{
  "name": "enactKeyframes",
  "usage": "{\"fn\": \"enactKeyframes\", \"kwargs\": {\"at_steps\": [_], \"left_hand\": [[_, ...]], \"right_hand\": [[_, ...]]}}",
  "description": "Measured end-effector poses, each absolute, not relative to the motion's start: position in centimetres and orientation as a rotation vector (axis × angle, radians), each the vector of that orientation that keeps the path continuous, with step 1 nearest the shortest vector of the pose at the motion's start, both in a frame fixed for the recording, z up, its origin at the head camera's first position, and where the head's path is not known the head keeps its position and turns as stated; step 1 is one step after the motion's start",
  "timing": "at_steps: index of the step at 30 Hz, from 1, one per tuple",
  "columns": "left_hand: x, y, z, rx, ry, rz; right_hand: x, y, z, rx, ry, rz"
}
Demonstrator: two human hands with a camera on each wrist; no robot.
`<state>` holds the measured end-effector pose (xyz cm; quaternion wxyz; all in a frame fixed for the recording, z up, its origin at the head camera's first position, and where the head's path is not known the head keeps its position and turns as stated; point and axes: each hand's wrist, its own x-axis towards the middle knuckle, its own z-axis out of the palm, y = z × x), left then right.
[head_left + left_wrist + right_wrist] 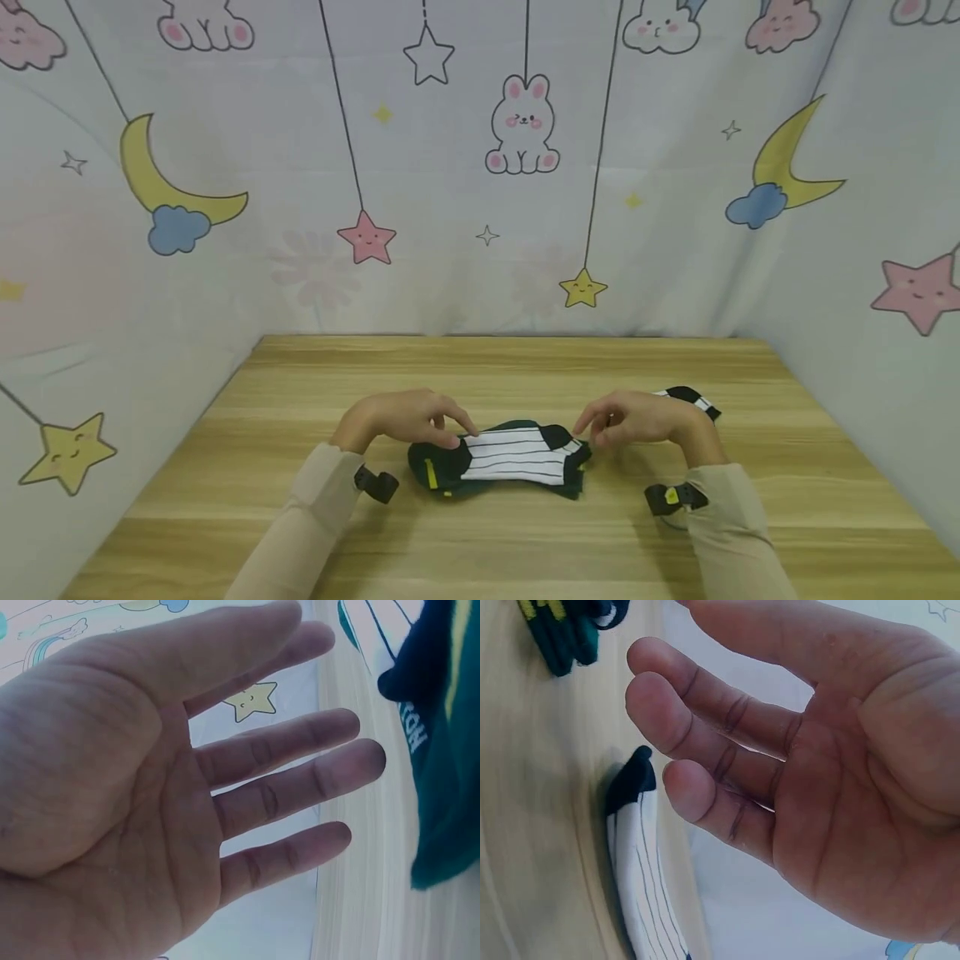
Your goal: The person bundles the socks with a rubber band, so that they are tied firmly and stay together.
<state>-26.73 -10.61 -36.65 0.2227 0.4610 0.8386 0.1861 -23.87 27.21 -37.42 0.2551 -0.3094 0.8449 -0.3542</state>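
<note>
A white sock [513,457] with thin dark stripes and black heel and toe lies flat on a dark green sock [450,810] with yellow marks. My left hand [408,417] hovers at the left end of this pair, its index fingertip right at the white sock's upper edge. Over the right end is my right hand [637,417], fingertips close to the black heel and loosely bent. Neither palm holds anything in the wrist views. A second striped white sock [646,877] with a black end lies apart on the table, partly hidden behind my right hand in the head view.
The wooden table [480,550] carries the socks. A pale curtain [465,183] printed with bunnies, moons and stars stands along its back and both sides. Each wrist wears a black strap [675,498] below a beige sleeve [738,525].
</note>
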Motion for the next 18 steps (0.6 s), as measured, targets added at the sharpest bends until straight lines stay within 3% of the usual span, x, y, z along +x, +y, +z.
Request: {"fn": "enactKeyframes", "kwargs": {"at_steps": [18], "left_hand": [[-27.2,-7.2,-35.7,1.297,2.306,0.562]], "right_hand": [[-23.3,29.3,-36.2,-0.767,2.359,-0.991]]}}
